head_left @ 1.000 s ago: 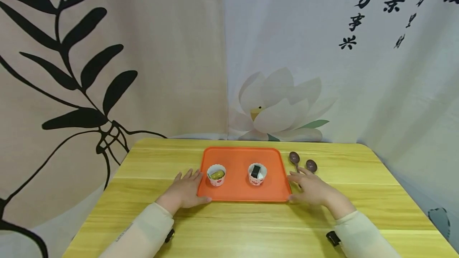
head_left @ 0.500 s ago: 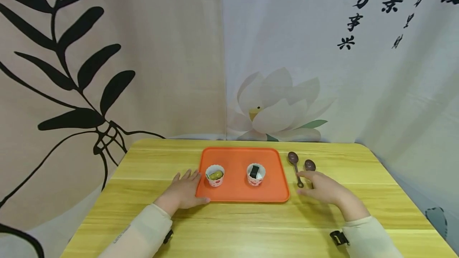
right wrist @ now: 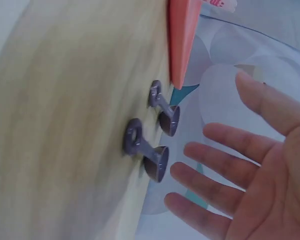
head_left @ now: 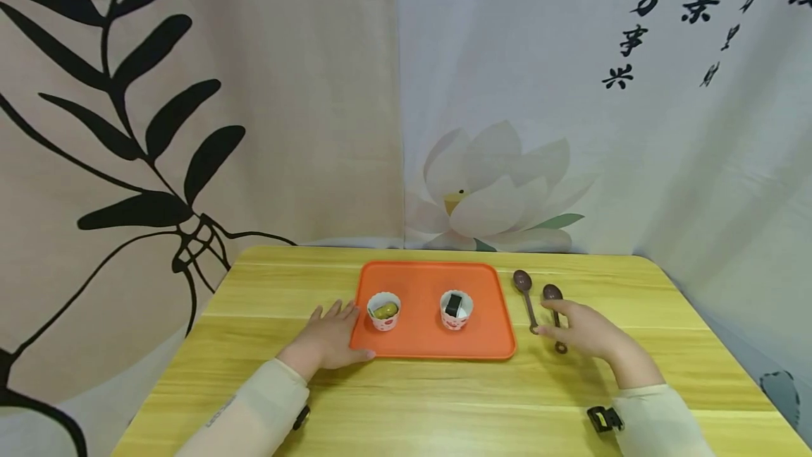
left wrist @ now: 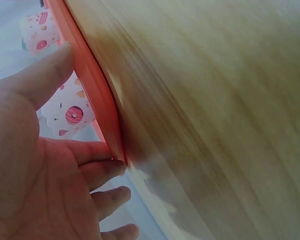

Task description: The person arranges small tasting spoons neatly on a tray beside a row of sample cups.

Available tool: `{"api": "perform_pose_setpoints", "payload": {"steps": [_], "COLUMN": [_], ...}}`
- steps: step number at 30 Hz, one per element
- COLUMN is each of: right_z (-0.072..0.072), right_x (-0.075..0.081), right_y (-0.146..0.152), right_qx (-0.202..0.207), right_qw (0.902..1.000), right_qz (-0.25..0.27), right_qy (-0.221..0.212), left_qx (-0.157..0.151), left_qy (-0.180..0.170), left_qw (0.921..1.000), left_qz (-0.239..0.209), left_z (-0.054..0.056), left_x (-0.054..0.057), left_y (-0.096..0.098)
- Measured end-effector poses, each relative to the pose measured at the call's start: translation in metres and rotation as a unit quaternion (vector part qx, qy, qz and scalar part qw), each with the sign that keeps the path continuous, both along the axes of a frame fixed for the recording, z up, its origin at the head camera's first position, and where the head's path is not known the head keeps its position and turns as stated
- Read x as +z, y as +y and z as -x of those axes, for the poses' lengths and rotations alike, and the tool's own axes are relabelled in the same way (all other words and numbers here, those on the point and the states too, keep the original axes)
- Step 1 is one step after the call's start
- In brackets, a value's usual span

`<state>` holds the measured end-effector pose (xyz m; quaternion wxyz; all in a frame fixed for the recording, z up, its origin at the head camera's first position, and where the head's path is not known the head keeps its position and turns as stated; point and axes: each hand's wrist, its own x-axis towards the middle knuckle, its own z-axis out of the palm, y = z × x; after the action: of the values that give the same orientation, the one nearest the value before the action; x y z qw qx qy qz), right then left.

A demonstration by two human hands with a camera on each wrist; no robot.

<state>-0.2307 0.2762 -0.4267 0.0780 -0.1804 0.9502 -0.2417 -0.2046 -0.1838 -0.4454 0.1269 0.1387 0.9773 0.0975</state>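
At the front left corner of the orange tray, my left hand touches the rim with its thumb along the front edge and its fingers by the left side. In the left wrist view the fingers are extended against the tray's side. My right hand hovers over the right spoon, fingers spread and holding nothing. Two dark brown spoons, a left one and a right one, lie right of the tray with bowls pointing away. The right hand partly covers the right spoon's handle in the head view.
On the tray stand two paper cups, the left cup with a yellow-green piece inside, the right cup with a black-and-white piece. Everything rests on a wooden table. A printed curtain hangs behind its far edge.
My right hand has left the tray's right edge and moved right, past the left spoon to above the right one. My left hand has stayed at the tray corner.
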Motion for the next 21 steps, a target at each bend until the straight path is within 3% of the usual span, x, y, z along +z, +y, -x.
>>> {"api": "perform_pose_setpoints", "payload": {"steps": [6, 21], "right_z": [0.005, 0.016], "right_x": [-0.004, -0.010], "right_y": [0.007, 0.018], "right_qx": [-0.038, -0.100], "right_qw": [0.9992, 0.9941], "right_qz": [0.002, 0.042], "right_qy": [0.014, -0.009], "left_qx": [-0.001, 0.001], "left_qy": [0.000, -0.007], "left_qw": [1.0000, 1.0000], "left_qz": [0.002, 0.004], "left_z": [0.000, 0.001], "left_x": [0.000, -0.002], "left_y": [0.000, 0.000]}}
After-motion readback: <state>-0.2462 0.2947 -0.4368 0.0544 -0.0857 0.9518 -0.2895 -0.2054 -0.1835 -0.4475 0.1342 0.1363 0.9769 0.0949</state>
